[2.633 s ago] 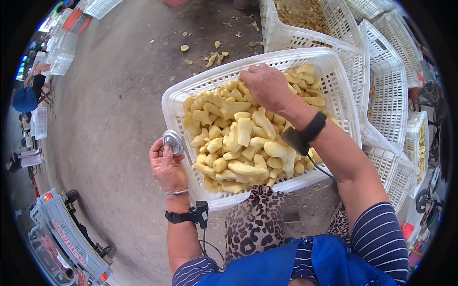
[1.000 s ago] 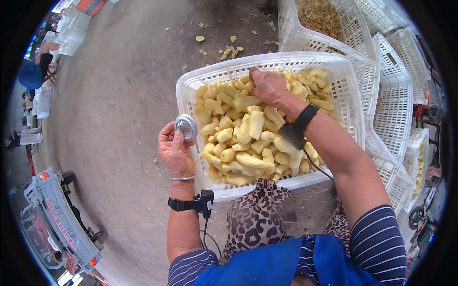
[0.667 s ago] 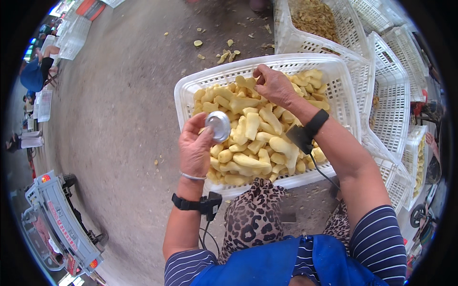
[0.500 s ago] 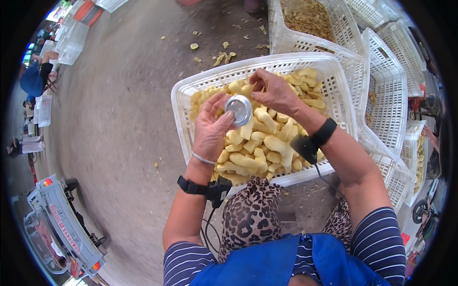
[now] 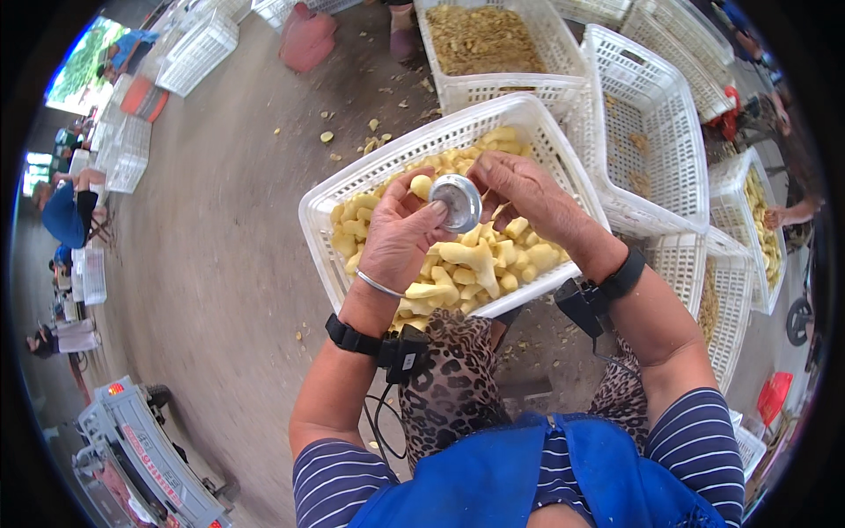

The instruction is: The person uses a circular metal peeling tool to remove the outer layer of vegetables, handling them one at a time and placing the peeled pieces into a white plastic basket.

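My left hand is closed with its thumb on a shallow round metal lid, silver with a raised rim. A rounded yellow piece shows beside its fingers; whether the hand holds it too, I cannot tell. Close against the lid's right side is my right hand, its fingers bent and pinched together. What is between them, if anything, is hidden. Both hands are over a white plastic crate filled with pale yellow, knobbly peeled ginger.
Beyond my crate stands a white crate of brownish scraps. More white crates crowd the right side, where another person's hand reaches over yellow pieces. Peel bits litter the concrete floor. A grey cargo vehicle stands lower left.
My right hand has come closer to the metal lid and now meets its right side. The whole view has shifted, bringing more of the right-hand crates into sight.
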